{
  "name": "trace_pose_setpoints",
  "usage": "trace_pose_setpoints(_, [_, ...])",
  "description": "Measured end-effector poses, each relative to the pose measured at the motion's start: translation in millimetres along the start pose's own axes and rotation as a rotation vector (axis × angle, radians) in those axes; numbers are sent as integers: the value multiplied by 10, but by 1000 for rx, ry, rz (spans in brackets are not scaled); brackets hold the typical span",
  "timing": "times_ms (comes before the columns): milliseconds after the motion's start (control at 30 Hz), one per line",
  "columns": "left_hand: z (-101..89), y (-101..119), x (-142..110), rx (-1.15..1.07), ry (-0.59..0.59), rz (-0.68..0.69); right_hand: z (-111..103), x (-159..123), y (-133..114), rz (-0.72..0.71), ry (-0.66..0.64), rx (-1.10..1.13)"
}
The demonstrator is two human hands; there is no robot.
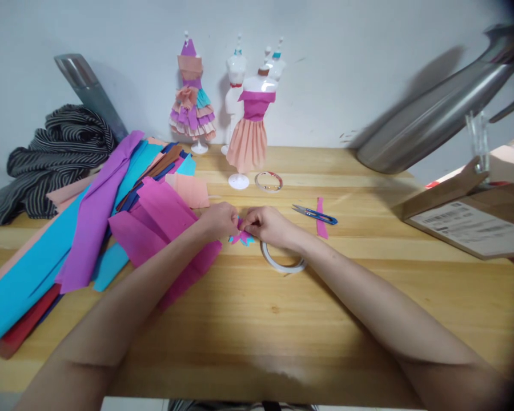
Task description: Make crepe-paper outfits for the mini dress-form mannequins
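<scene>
Between my hands is a small pink and blue paper flower, its pointed petals spread out below my fingertips. My left hand pinches it from the left, and my right hand pinches it from the right; the fingers partly cover it. Just under my right hand lies a roll of white tape. To the right rest blue-handled thread snips across a narrow pink paper strip. Bright pink crepe paper spreads beside my left forearm.
Dressed mini mannequins stand at the back, near a thin tape ring. Coloured crepe paper and striped cloth lie left, by a bottle. A metal jug and a cardboard box stand right.
</scene>
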State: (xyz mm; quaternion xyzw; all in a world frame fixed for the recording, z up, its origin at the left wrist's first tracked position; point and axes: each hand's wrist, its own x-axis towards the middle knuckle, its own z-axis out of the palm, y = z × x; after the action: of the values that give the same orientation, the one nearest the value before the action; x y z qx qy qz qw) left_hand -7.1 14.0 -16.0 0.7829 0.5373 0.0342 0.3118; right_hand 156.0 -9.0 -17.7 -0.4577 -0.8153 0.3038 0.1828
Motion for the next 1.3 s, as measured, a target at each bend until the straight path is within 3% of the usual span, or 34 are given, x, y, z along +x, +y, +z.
trace_pose_setpoints(567, [-32, 70, -48, 35, 12, -46, -2, 27, 32, 115, 72, 126])
trace_pose_setpoints(833, [23, -30, 15, -2, -1, 7, -22, -5, 19, -30, 5, 145])
trace_pose_setpoints(1300, [-40, 4, -80, -65, -3, 93, 21, 20, 19, 32, -2, 72])
